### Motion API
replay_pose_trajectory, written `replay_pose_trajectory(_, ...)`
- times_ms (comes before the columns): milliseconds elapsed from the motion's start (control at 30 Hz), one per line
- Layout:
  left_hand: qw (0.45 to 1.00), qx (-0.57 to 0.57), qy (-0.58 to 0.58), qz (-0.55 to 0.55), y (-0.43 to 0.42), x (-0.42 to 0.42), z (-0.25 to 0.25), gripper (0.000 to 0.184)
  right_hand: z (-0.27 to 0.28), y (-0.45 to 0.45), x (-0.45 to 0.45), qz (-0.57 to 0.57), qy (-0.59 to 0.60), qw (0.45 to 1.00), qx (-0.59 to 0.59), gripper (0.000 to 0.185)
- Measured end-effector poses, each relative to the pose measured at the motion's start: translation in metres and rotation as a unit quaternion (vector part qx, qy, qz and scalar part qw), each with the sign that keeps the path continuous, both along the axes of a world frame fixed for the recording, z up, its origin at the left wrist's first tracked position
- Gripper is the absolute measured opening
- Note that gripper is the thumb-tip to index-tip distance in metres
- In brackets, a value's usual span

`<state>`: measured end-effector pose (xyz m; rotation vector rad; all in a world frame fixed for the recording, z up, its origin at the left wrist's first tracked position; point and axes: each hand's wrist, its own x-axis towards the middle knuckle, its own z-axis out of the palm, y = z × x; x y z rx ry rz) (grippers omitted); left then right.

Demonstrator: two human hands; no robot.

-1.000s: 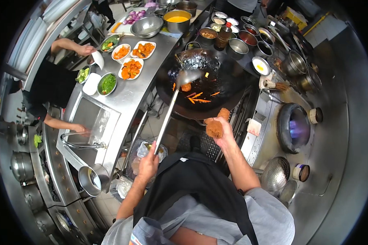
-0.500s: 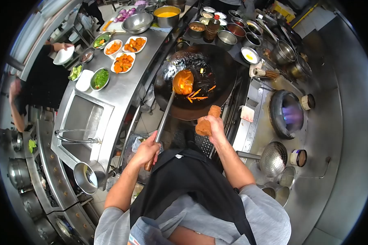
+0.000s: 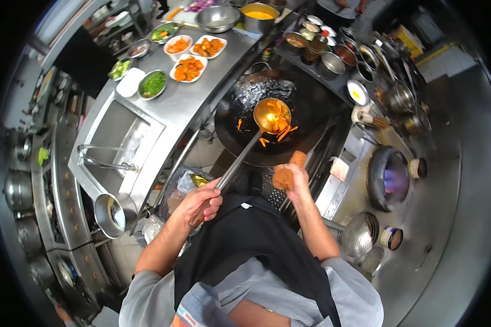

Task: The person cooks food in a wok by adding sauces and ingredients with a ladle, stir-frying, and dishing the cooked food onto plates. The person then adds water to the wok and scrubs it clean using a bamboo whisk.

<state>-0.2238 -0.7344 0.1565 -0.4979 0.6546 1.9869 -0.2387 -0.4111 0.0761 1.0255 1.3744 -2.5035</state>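
My left hand [image 3: 203, 201] is closed round the wooden end of a long metal ladle [image 3: 239, 162]. The ladle's bowl is over the dark wok [image 3: 234, 139] and holds orange strips and sauce. A few orange carrot strips [image 3: 263, 142] lie on the wok's surface beside it. My right hand [image 3: 294, 180] grips a brown cloth [image 3: 283, 178] at the wok's near edge; the wok handle, if there, is hidden under the cloth.
Left of the wok is a steel counter [image 3: 193, 103] with two square plates of orange food [image 3: 189, 68], a bowl of chopped greens [image 3: 152, 84] and a sink [image 3: 120, 136]. To the right a burner [image 3: 389, 179] shows a blue flame. Sauce containers [image 3: 330, 64] stand behind.
The ladle's bowl has turned up and now carries orange strips and sauce, with fewer strips left on the wok. The other person's hands have left the area by the counter.
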Motion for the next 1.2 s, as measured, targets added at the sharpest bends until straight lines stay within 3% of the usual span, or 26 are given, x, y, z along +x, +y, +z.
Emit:
replay_pose_trajectory(233, 0.980, -0.118, 0.098, 0.127, -0.030, -0.030, 0.036, 0.064, 0.038, -0.002, -0.035, 0.036, 0.010, 0.998, -0.044, 0.026)
replay_pose_trajectory(267, 0.975, -0.112, 0.133, 0.139, -0.034, -0.037, 0.039, 0.074, 0.038, -0.001, -0.042, 0.043, 0.014, 0.998, -0.046, 0.025)
replay_pose_trajectory(333, 0.960, -0.149, 0.161, 0.172, -0.038, -0.053, 0.048, 0.077, 0.041, -0.004, -0.055, 0.049, 0.036, 0.997, -0.047, 0.025)
replay_pose_trajectory(500, 0.903, -0.293, 0.244, 0.197, -0.040, -0.091, 0.040, 0.073, 0.034, -0.002, -0.078, 0.051, 0.046, 0.997, -0.029, 0.023)
replay_pose_trajectory(633, 0.790, -0.518, 0.299, 0.133, -0.037, -0.119, -0.002, 0.067, 0.037, 0.005, -0.081, 0.056, 0.041, 0.997, -0.014, 0.020)
replay_pose_trajectory(767, 0.723, -0.628, 0.284, 0.042, -0.035, -0.125, -0.015, 0.069, 0.038, 0.017, -0.073, 0.056, 0.022, 0.998, 0.002, 0.024)
replay_pose_trajectory(867, 0.624, -0.706, 0.336, 0.007, -0.049, -0.125, -0.047, 0.068, 0.029, 0.022, -0.068, 0.044, 0.030, 0.999, 0.005, 0.025)
replay_pose_trajectory(900, 0.607, -0.727, 0.320, -0.013, -0.043, -0.125, -0.036, 0.068, 0.029, 0.024, -0.066, 0.041, 0.030, 0.999, 0.004, 0.026)
replay_pose_trajectory(1000, 0.549, -0.750, 0.369, -0.003, -0.048, -0.127, -0.040, 0.068, 0.029, 0.024, -0.061, 0.032, 0.031, 0.999, -0.004, 0.025)
replay_pose_trajectory(1033, 0.503, -0.757, 0.418, 0.009, -0.054, -0.129, -0.048, 0.067, 0.030, 0.024, -0.060, 0.029, 0.031, 0.999, -0.009, 0.024)
replay_pose_trajectory(1133, 0.658, -0.663, 0.346, 0.090, -0.053, -0.127, -0.035, 0.065, 0.027, 0.024, -0.057, 0.027, 0.027, 0.999, -0.014, 0.023)
replay_pose_trajectory(1200, 0.697, -0.623, 0.337, 0.112, -0.051, -0.120, -0.020, 0.065, 0.028, 0.022, -0.054, 0.023, 0.023, 0.999, -0.012, 0.023)
